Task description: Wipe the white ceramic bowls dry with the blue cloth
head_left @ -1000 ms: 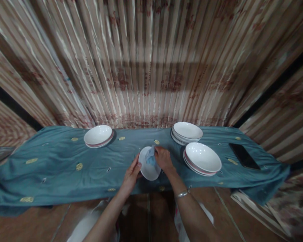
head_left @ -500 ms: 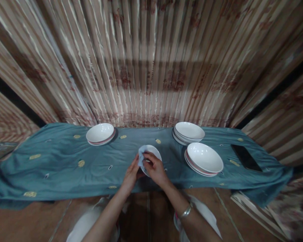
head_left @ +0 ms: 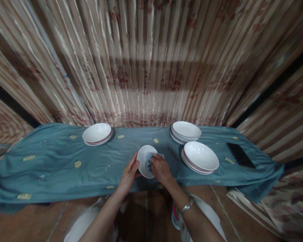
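A small white bowl (head_left: pixel 142 158) is tipped up over the front half of the table, its inside facing me. My left hand (head_left: pixel 130 171) grips its left rim, thumb on the edge and the other fingers partly hidden behind. Bunched in my right hand (head_left: pixel 159 169) is a light blue cloth (head_left: pixel 148 161), pressed against the inside of the bowl on its right side. A corner of the cloth sticks out above the knuckles.
White dishes stand in stacks: one at the left (head_left: pixel 97 133), one at the back right (head_left: pixel 186 131) and one nearer on the right (head_left: pixel 201 156). A black phone (head_left: pixel 240 155) lies at the right end of the teal tablecloth (head_left: pixel 91 174). A pleated curtain (head_left: pixel 146 67) hangs behind.
The cloth has moved from the bowl's left rim to its right inner side with my right hand. My left hand now grips the bare left rim, and more of the bowl shows.
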`<state>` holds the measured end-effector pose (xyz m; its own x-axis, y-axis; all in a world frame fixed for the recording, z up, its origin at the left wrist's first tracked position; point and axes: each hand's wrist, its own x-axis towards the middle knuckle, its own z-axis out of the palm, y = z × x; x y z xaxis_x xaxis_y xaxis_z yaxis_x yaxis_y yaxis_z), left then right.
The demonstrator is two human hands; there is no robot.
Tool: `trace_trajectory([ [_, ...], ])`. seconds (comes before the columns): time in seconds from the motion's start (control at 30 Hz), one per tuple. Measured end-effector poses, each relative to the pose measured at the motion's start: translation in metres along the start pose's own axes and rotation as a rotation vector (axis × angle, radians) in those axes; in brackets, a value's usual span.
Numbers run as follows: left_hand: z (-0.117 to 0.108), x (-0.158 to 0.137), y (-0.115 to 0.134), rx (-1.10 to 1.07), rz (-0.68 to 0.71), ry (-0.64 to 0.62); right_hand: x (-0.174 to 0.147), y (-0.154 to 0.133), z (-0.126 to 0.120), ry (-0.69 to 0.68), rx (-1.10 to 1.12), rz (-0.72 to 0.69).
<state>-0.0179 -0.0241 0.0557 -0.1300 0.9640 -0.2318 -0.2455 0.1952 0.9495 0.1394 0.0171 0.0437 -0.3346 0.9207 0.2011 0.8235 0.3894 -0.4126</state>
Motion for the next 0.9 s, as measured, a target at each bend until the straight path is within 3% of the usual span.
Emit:
trace_trajectory([
  [0.13, 0.001, -0.001, 0.001, -0.012, 0.017, -0.010, 0.012, -0.003, 0.010, 0.183, 0.091, -0.026],
  [0.23, 0.002, -0.003, 0.003, -0.036, 0.022, -0.017, 0.020, -0.006, 0.019, 0.295, 0.312, -0.070],
  [0.33, 0.003, -0.003, 0.003, -0.056, 0.020, -0.004, 0.025, -0.011, 0.023, 0.312, 0.591, -0.076],
  [0.47, 0.002, -0.002, 0.000, -0.069, 0.009, 0.001, 0.026, -0.016, 0.022, 0.184, 0.964, -0.063],
  [0.6, 0.000, -0.001, -0.003, -0.055, -0.008, 0.010, 0.020, -0.016, 0.015, -0.007, 1.151, -0.013],
  [0.73, 0.000, -0.001, -0.005, -0.059, -0.015, 0.010, 0.013, -0.011, 0.010, -0.152, 1.204, 0.025],
  [0.9, 0.000, 0.001, -0.008, -0.036, -0.013, 0.031, 0.006, -0.001, 0.006, -0.317, 1.111, 0.012],
])
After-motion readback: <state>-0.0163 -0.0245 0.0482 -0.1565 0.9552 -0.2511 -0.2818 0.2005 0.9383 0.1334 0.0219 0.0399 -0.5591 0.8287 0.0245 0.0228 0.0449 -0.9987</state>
